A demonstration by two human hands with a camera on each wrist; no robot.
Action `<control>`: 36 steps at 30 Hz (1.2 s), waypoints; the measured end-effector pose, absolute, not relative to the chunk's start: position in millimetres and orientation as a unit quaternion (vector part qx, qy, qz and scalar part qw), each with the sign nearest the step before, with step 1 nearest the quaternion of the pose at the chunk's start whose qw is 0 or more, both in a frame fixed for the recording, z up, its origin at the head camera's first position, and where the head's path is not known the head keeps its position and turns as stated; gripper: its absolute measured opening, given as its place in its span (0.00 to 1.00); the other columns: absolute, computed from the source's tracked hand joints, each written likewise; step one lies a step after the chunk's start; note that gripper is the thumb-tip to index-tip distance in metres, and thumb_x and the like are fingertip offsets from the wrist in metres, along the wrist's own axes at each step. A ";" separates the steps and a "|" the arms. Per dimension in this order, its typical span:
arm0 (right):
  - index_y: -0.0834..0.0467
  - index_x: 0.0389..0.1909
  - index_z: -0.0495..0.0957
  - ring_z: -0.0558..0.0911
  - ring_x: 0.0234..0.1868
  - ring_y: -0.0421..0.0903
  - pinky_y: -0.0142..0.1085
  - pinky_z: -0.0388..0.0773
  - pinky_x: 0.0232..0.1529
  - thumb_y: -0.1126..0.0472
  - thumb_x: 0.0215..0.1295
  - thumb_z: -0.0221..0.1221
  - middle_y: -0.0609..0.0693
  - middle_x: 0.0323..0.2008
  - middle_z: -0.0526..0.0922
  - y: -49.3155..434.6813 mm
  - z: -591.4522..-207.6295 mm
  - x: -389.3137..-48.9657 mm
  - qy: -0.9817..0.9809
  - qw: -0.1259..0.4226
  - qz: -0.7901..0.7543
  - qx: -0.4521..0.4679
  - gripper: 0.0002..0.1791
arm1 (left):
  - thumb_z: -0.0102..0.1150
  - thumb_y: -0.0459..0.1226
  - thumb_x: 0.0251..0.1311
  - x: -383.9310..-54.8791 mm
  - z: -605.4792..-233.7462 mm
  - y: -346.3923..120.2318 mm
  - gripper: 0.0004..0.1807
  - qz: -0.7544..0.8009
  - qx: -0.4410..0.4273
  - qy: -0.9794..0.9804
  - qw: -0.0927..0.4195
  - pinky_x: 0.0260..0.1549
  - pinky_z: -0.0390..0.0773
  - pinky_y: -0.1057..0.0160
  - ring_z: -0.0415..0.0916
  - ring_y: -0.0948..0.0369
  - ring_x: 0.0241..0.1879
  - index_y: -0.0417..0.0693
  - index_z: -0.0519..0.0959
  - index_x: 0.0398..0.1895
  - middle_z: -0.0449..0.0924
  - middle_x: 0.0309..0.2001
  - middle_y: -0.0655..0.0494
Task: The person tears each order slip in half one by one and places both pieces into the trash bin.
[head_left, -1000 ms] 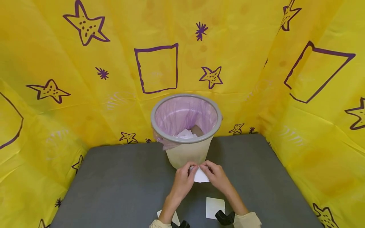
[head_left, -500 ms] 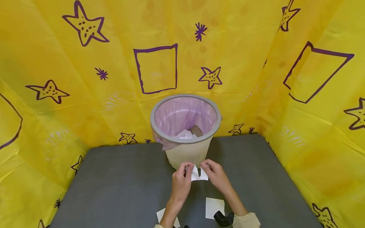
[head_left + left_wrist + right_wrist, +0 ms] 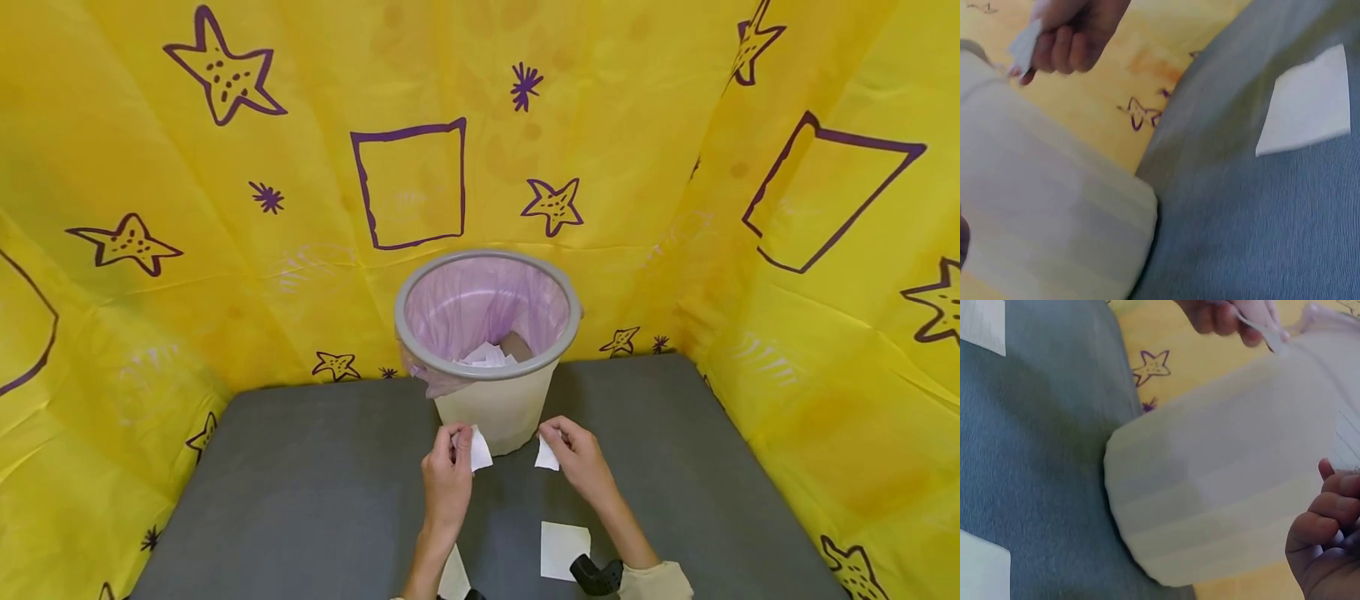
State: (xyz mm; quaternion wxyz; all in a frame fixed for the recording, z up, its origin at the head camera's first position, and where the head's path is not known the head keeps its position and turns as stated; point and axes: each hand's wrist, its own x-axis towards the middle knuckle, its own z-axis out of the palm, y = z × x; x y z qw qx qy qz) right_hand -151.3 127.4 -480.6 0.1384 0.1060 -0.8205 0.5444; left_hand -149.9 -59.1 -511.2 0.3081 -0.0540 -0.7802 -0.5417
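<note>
In the head view my left hand (image 3: 448,467) pinches a small torn piece of white paper (image 3: 481,450) between thumb and fingers. To its right, my right hand (image 3: 579,454) pinches another torn piece of paper (image 3: 547,454). A gap separates the two pieces, and both hands are in front of the wastebasket (image 3: 491,408). The right wrist view shows faint ruled lines on the paper (image 3: 1346,447) by my curled right fingers (image 3: 1335,506). Inside the wastebasket's purple liner (image 3: 480,300) lie white paper scraps (image 3: 489,356) and a brown piece (image 3: 515,345).
A square sheet of paper (image 3: 562,546) lies on the grey surface (image 3: 315,492) near my right forearm. Another sheet (image 3: 453,577) is partly covered by my left forearm. Yellow cloth walls (image 3: 300,150) with purple drawings stand behind and at both sides.
The single piece of paper between my hands has torn in two. My hands have moved apart, the left one farther left, each keeping a piece.
</note>
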 end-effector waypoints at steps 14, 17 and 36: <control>0.59 0.32 0.81 0.66 0.19 0.29 0.26 0.65 0.21 0.63 0.67 0.59 0.42 0.18 0.72 139.6 -513.0 -161.7 -0.829 0.105 0.538 0.113 0.06 | 0.59 0.37 0.65 -147.8 -522.7 -92.2 0.03 -0.531 -0.046 -0.805 0.259 0.16 0.66 0.74 0.64 0.73 0.18 0.48 0.81 0.35 0.76 0.20 0.58; 0.62 0.31 0.81 0.65 0.18 0.29 0.26 0.65 0.20 0.67 0.66 0.59 0.45 0.17 0.73 150.7 -520.4 -161.0 -0.839 0.118 0.525 0.078 0.05 | 0.60 0.36 0.64 -144.2 -534.4 -110.7 0.02 -0.527 0.013 -0.811 0.254 0.17 0.66 0.74 0.64 0.73 0.18 0.50 0.82 0.33 0.75 0.20 0.59; 0.65 0.34 0.81 0.69 0.19 0.32 0.29 0.68 0.19 0.63 0.67 0.59 0.49 0.22 0.80 193.9 -517.3 -164.1 -0.830 0.118 0.544 0.028 0.09 | 0.59 0.36 0.65 -154.8 -528.5 -176.0 0.06 -0.498 0.079 -0.823 0.261 0.21 0.71 0.77 0.71 0.73 0.23 0.41 0.81 0.36 0.85 0.32 0.45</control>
